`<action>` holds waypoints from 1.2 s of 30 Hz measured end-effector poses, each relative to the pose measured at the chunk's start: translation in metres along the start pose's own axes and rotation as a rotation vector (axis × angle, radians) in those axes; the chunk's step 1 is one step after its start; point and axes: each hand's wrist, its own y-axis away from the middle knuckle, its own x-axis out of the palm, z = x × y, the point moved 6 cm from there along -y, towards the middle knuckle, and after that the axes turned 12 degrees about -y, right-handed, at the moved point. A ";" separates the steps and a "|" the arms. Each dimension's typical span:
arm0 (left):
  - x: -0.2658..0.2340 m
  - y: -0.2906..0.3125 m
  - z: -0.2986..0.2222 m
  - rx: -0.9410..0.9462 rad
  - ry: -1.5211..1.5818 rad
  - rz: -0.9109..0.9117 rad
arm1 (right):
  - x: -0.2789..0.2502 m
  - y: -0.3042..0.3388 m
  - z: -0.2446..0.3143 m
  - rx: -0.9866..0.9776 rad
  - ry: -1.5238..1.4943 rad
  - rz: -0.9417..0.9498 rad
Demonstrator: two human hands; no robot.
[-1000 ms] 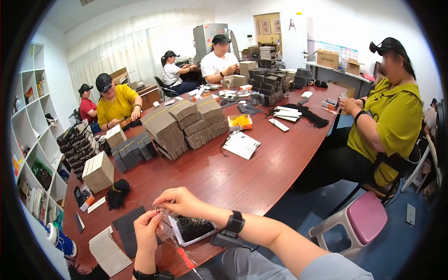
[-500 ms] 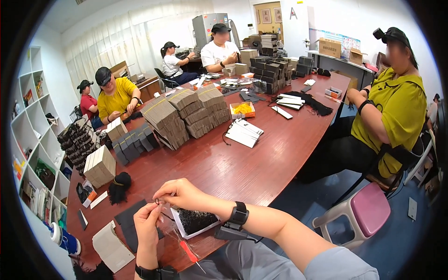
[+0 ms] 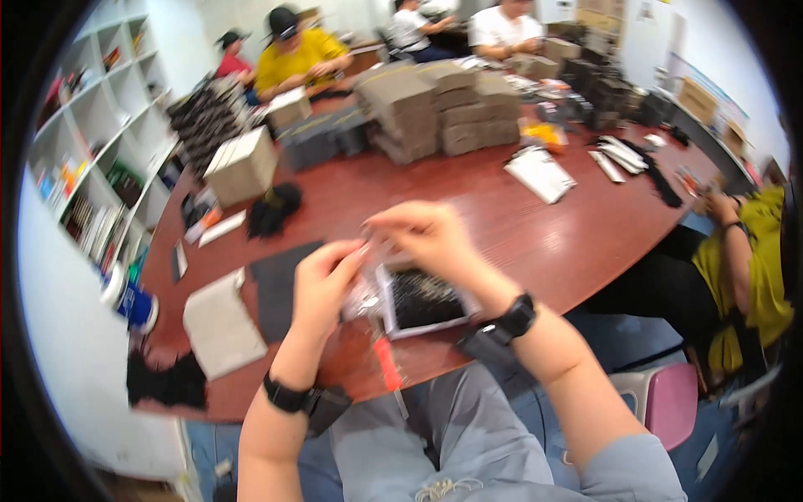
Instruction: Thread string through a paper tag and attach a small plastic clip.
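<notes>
Both my hands are closed in a pinch, fingertips close together above the table's near edge. A thin black cord shows between them in the earlier frame; now it is mostly lost in blur. My left hand (image 3: 328, 280) is thumb against forefinger, and my right hand (image 3: 428, 243) pinches just above it. Below lies a white open box (image 3: 470, 313) of fine black pieces (image 3: 422, 299), partly hidden by my right hand. Left of the box are a crumpled clear plastic bag (image 3: 361, 303) and a red-handled tool (image 3: 386, 364) with a thin metal shaft, pointing toward my lap.
To the left lie a dark grey sheet (image 3: 280, 284), a beige sheet (image 3: 222, 322) and a black fringed bundle (image 3: 167, 378). A black tassel bundle (image 3: 274, 209) and stacked grey-brown cardboard pieces (image 3: 397, 109) stand farther off. Several co-workers sit around the table; a pink-topped stool (image 3: 672, 406) is at right.
The view has swung left and downward, so the scene sits farther right and higher, with more blur. My hands stay together in a pinch, and the bag beneath them shows more.
</notes>
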 end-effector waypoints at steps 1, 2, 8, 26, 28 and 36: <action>0.000 0.003 -0.005 0.027 0.002 0.003 | 0.002 0.000 0.002 -0.014 0.043 0.017; -0.001 0.003 -0.006 0.063 -0.029 0.014 | 0.005 0.002 0.003 0.022 -0.026 0.004; -0.007 0.007 -0.006 0.052 0.170 0.055 | 0.017 0.001 0.012 -0.063 0.001 -0.023; -0.009 0.005 -0.009 0.068 0.163 0.035 | 0.003 0.000 0.004 -0.018 0.132 -0.045; -0.020 -0.003 -0.009 0.102 0.164 0.006 | -0.005 -0.004 -0.003 0.124 0.199 0.029; -0.054 0.060 -0.052 0.074 0.110 -0.086 | -0.005 0.030 0.016 -0.008 0.859 0.316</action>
